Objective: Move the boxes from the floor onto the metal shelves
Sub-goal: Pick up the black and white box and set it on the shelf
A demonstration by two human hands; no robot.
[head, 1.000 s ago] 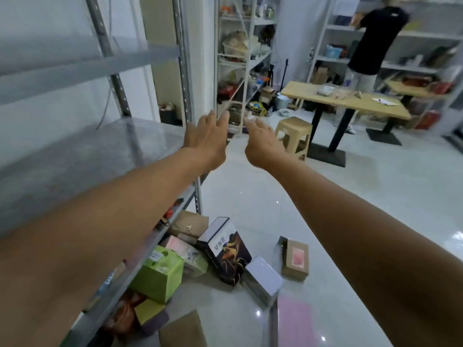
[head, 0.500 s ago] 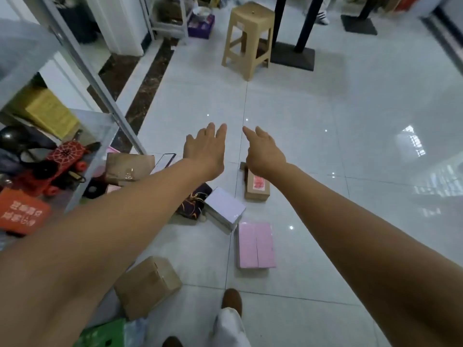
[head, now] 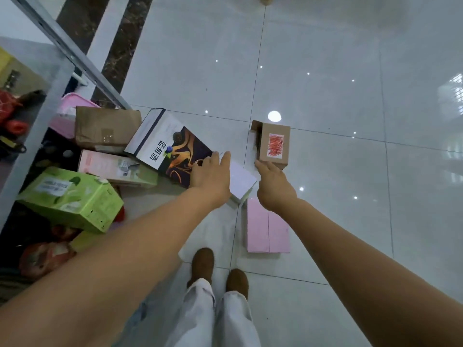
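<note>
Several boxes lie on the white tiled floor. My left hand (head: 211,176) reaches down with straight fingers over a white box (head: 241,181), beside a black and white box with orange swirls (head: 170,149). My right hand (head: 274,189) stretches out, fingers extended, just short of a small brown box with a red label (head: 274,144). Neither hand holds anything. A flat pink box (head: 268,227) lies below my right hand. A green box (head: 72,199), a pink and green box (head: 115,169) and a brown paper package (head: 105,128) lie at the foot of the metal shelf (head: 47,101).
The shelf's slanted metal upright (head: 72,55) crosses the upper left. Red items (head: 12,116) sit on a lower shelf level. My feet in brown shoes (head: 218,271) stand just behind the pink box. Glossy tiles stretch to the right.
The view has tilted from the room down to the floor. Both arms have lowered toward the boxes, and the boxes now appear much closer.
</note>
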